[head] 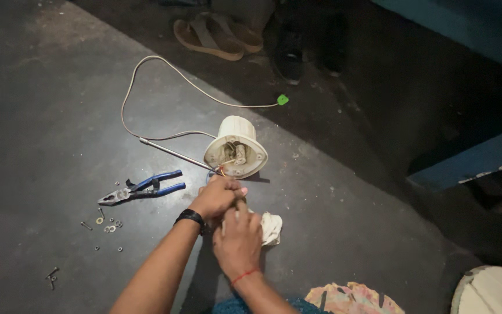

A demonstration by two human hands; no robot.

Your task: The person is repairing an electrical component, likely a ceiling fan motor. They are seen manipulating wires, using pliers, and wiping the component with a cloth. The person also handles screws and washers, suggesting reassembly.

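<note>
Left hand point(219, 196) pinching wires at 7 o'clock of white motor housing point(236, 149) on floor. Right hand point(238, 239) clenched over white rag point(271, 227). Step: wire stripping or joining, likely. Next calls for pliers point(140, 189), 9 o'clock.

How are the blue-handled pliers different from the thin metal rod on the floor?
The pliers have blue handles and spread jaws; the rod is bare, straight and grey. The pliers lie free beside small screws and washers; the rod joins a pale cable and runs toward the white housing. Neither is held; both lie on the floor.
</note>
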